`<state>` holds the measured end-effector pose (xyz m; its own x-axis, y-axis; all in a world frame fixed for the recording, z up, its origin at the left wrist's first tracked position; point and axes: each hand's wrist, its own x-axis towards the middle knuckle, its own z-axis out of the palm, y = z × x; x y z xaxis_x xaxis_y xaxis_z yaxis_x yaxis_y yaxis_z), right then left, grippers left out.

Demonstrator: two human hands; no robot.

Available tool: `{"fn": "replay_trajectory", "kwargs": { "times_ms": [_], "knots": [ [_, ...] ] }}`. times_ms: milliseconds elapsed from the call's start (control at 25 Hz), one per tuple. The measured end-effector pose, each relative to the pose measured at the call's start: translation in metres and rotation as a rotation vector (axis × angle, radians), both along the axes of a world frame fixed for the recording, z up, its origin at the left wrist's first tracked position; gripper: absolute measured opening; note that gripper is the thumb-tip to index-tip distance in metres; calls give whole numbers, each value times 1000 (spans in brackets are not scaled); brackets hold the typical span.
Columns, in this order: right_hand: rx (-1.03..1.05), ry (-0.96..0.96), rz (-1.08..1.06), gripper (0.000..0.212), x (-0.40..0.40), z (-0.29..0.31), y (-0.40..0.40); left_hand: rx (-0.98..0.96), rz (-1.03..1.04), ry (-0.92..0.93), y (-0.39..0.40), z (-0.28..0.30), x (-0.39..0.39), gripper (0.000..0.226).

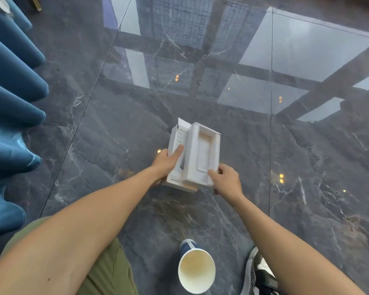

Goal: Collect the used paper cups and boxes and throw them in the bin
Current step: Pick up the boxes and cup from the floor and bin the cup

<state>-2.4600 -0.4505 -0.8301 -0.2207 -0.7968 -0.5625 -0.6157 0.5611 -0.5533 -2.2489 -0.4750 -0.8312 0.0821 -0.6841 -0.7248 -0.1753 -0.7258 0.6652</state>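
Both hands grip white boxes above the dark marble floor [115, 167].

The left hand [165, 163] clamps the printed box [177, 145]; the right hand [227, 180] clasps the foam-lined box [202, 154] beside it. A paper cup [196, 269] sits nearer the person, below the hands.

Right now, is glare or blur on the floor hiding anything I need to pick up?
Head view: the polished floor mirrors windows and ceiling lights, strongest up top; wide-angle bending at the edges. The box, held by left hand and right hand, reads sharp, as does the cup; its base is partly hidden.
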Motion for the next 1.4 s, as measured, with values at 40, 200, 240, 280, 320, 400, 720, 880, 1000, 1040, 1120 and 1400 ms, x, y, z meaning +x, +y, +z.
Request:
{"fn": "replay_trajectory", "kwargs": {
  "times_ms": [40, 200, 240, 280, 320, 400, 720, 880, 1000, 1040, 1120, 1400],
  "knots": [
    [-12, 45, 87, 42, 2, 0, 2, 8, 0, 65, 0, 3, -5, 64],
    [-32, -25, 153, 51, 6, 10, 15, 12, 51, 172, -2, 5, -10, 91],
    [-8, -68, 164, 56, 5, 14, 20, 15, 74, 180, -3, 7, -9, 94],
    [24, -114, 188, 60, 1, 16, 27, 26, 84, 177, -1, 11, -9, 93],
    [61, -156, 210, 66, -1, 22, 34, 25, 75, 170, 0, 17, -9, 88],
    [127, -212, 237, 82, -8, 33, 51, 16, 56, 112, 5, 26, -7, 71],
    [352, -247, 522, 90, -16, 94, 125, 80, 236, -158, 64, 90, -9, 79],
    [534, 32, 746, 76, -4, 111, 161, 135, 298, -201, 110, 120, -13, 75],
    [469, 186, 733, 43, 1, 119, 163, 142, 418, -155, 133, 136, -11, 66],
    [449, 225, 704, 37, 2, 124, 159, 137, 453, -137, 139, 145, -8, 65],
    [413, 290, 671, 29, 2, 140, 154, 125, 475, -121, 152, 171, 1, 63],
    [539, 286, 590, 51, 23, 137, 172, 164, 522, -145, 188, 214, 24, 58]
  ]
}}
